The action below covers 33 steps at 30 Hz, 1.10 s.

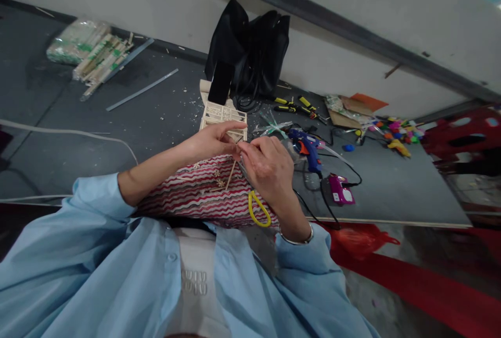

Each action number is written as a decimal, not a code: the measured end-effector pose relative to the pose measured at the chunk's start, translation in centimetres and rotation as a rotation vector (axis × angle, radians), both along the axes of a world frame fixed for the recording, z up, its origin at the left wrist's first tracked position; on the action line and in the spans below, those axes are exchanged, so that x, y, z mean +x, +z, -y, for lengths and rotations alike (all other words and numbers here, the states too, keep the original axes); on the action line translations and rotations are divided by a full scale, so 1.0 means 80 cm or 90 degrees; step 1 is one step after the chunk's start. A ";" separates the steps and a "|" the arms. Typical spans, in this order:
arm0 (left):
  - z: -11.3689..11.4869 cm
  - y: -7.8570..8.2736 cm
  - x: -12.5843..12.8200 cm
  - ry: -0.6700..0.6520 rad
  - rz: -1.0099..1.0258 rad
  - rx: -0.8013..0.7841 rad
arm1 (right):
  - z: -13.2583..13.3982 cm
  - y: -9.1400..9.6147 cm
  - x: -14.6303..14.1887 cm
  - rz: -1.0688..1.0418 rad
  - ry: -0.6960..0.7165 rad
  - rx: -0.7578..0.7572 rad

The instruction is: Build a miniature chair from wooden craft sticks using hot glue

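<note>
My left hand [214,140] reaches in from the left, its thumb and fingers brought together in a pinch. Against its fingertips come those of my right hand [269,163], which is curled closed. Whatever sits between the fingertips is too small and hidden to name. Just below them a thin wooden stick [231,175] slants over the red-and-white wavy striped cloth [195,197] on my lap. Small pale wooden pieces [218,179] lie on this cloth. Under my right wrist shows a yellow loop handle [258,210]; whether my right hand holds it I cannot tell. Behind the hands stands a wooden lattice frame [223,113].
A black phone [221,83] leans by a black bag [250,46]. To the right lie yellow-black pliers [287,106], a blue glue gun [309,147], a purple box [338,190] with cords and colourful pompoms [399,128]. Bundled sticks [104,61] and a metal strip [143,89] are left.
</note>
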State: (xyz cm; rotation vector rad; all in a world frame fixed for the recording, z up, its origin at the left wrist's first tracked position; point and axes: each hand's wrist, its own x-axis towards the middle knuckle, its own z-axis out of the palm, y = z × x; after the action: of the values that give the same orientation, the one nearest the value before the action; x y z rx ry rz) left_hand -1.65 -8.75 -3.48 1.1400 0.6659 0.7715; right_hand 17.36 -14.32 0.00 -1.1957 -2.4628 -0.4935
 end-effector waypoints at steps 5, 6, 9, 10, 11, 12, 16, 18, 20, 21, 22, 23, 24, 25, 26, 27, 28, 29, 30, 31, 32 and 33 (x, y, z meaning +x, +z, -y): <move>0.000 0.000 -0.001 0.000 -0.037 0.020 | -0.003 -0.001 -0.001 -0.012 -0.002 -0.032; 0.001 0.001 -0.002 -0.001 -0.045 0.023 | -0.004 -0.001 -0.001 -0.014 0.001 -0.035; 0.002 0.009 -0.008 -0.023 -0.083 0.048 | -0.008 -0.001 0.001 -0.033 0.013 -0.034; 0.000 0.012 -0.012 -0.026 -0.100 0.068 | -0.010 -0.002 0.002 -0.044 0.012 -0.033; -0.004 0.014 -0.016 -0.014 -0.121 0.097 | -0.011 -0.002 0.003 -0.060 0.008 -0.033; -0.009 0.015 -0.021 0.018 -0.143 0.130 | -0.013 -0.002 0.004 -0.081 -0.001 -0.034; -0.051 -0.002 -0.042 0.341 -0.255 0.266 | -0.023 -0.008 0.006 -0.193 -0.069 -0.039; -0.074 -0.021 -0.048 0.448 -0.285 0.264 | -0.032 -0.012 0.004 -0.248 -0.098 -0.044; -0.089 -0.039 -0.051 0.456 -0.262 0.195 | -0.044 -0.016 -0.001 -0.291 -0.118 -0.054; -0.094 -0.047 -0.050 0.443 -0.237 0.161 | -0.051 -0.019 -0.003 -0.307 -0.123 -0.059; -0.096 -0.052 -0.049 0.432 -0.214 0.130 | -0.059 -0.021 -0.006 -0.318 -0.125 -0.061; -0.097 -0.056 -0.047 0.420 -0.191 0.101 | -0.066 -0.023 -0.009 -0.327 -0.126 -0.061; -0.096 -0.058 -0.045 0.403 -0.167 0.079 | -0.074 -0.025 -0.011 -0.332 -0.125 -0.058; -0.095 -0.058 -0.043 0.385 -0.144 0.061 | -0.082 -0.028 -0.013 -0.333 -0.123 -0.054; -0.093 -0.057 -0.041 0.366 -0.123 0.044 | -0.090 -0.030 -0.014 -0.330 -0.119 -0.053; -0.092 -0.055 -0.040 0.346 -0.104 0.028 | -0.097 -0.031 -0.015 -0.323 -0.116 -0.054; -0.090 -0.053 -0.039 0.327 -0.087 0.011 | -0.104 -0.033 -0.016 -0.314 -0.111 -0.057; -0.088 -0.050 -0.038 0.313 -0.071 -0.006 | -0.110 -0.034 -0.017 -0.304 -0.105 -0.063; -0.086 -0.048 -0.038 0.302 -0.056 -0.021 | -0.115 -0.035 -0.018 -0.295 -0.097 -0.070; -0.085 -0.046 -0.038 0.295 -0.043 -0.032 | -0.118 -0.035 -0.020 -0.287 -0.088 -0.077; -0.083 -0.044 -0.038 0.287 -0.031 -0.036 | -0.121 -0.035 -0.021 -0.282 -0.079 -0.081; -0.081 -0.043 -0.038 0.280 -0.021 -0.037 | -0.122 -0.035 -0.023 -0.278 -0.069 -0.085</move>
State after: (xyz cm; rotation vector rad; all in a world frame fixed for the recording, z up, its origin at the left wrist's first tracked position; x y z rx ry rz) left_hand -4.69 -2.26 -6.93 0.9647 0.9780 1.0989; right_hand 15.50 -4.59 -2.81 -1.3311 -2.0903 -0.0800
